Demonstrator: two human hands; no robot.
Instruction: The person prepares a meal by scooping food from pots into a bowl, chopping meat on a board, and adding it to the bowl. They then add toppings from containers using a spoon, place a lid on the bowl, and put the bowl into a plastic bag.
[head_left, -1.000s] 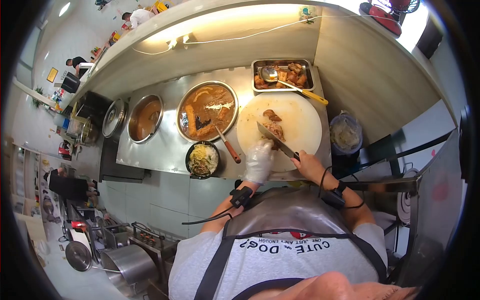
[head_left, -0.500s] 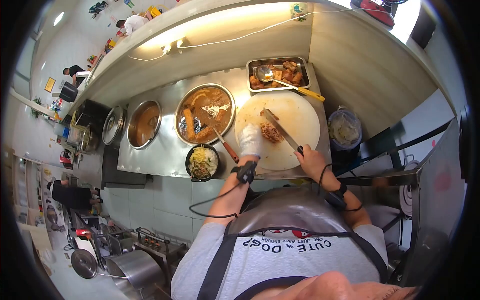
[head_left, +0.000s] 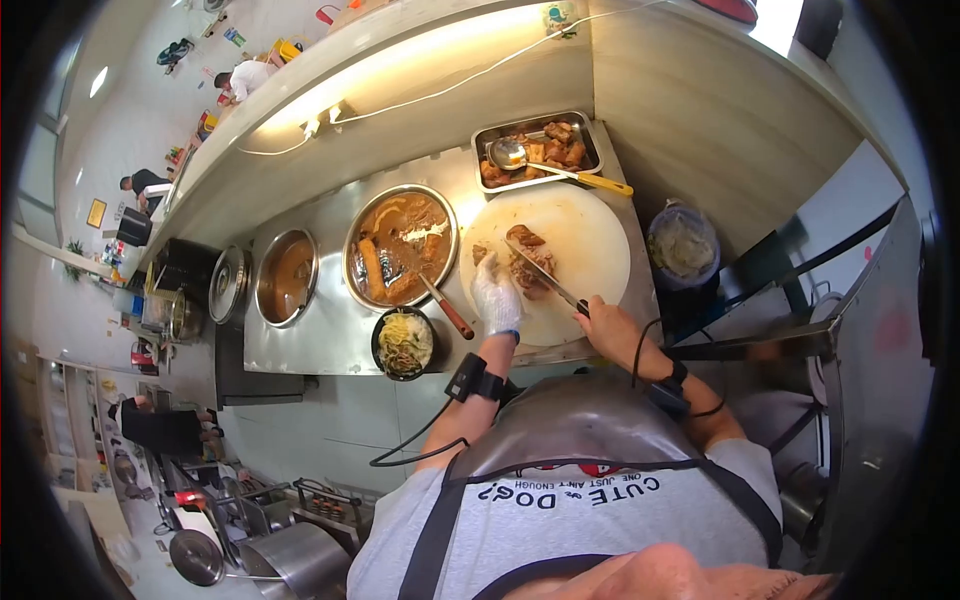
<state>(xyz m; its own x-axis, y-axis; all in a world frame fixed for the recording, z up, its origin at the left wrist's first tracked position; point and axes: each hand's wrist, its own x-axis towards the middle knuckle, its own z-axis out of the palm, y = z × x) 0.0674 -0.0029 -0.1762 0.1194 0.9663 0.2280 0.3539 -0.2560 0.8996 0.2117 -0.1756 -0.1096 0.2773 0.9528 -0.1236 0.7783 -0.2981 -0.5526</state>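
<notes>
My right hand is wrapped round the handle of a knife, whose blade points up and left over chopped brown meat. The meat lies on a round white cutting board. My left hand, in a clear plastic glove, is over the left part of the board. A small brown piece of meat shows at its fingertips, apart from the pile. Below and left of that hand stands a black bowl of noodles and greens.
A steel pan of brown stew has a red-handled ladle in it. Further left is a pot of brown sauce. Behind the board, a tray holds meat chunks and a yellow-handled spoon. A lined bin stands right.
My left hand has moved off the pile, and a piece of meat now shows at its fingertips. The knife blade has shifted onto the meat. The whole view has tilted slightly.
</notes>
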